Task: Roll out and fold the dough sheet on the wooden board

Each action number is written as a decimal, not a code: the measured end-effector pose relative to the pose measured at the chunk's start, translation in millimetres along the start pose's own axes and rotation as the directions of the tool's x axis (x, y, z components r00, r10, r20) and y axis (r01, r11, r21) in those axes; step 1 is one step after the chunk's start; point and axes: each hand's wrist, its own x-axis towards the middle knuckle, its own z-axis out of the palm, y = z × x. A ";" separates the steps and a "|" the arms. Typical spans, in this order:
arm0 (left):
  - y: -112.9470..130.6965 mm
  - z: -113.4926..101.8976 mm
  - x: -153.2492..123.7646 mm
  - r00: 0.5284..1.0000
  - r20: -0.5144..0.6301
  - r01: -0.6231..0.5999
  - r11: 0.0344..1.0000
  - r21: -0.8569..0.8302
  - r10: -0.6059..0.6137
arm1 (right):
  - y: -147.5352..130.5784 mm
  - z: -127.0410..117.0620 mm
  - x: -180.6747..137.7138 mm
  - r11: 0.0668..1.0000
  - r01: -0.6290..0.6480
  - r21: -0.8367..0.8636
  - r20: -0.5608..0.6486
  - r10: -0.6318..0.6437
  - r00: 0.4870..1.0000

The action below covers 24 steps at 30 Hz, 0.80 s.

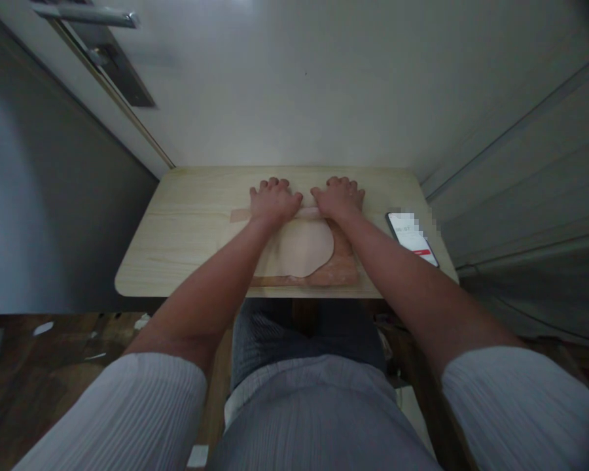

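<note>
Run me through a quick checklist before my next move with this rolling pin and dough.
1. Left hand on the rolling pin: ok, palm down over it.
2. Right hand on the pin: ok, palm down too.
3. Dough inside the board's right edge: ok, bare board shows beside it.
4. Dough's left edge: cannot tell, the left forearm covers part of it.
5. Phone away from the dough: ok, apart on the right.
6. Even dough thickness: cannot tell.
</note>
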 end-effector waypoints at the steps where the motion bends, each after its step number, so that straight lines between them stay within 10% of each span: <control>1: 1.0 -0.7 -3.1 1.000 -0.003 0.003 1.000 0.003 -0.003 | 0.4 -0.4 -2.3 1.000 -0.002 0.000 0.001 0.002 1.000; 24: 11.0 -4.5 -82.3 0.984 -0.166 -0.070 0.997 0.007 0.070 | 12.1 -7.8 -83.7 0.997 0.052 -0.052 -0.128 -0.058 0.990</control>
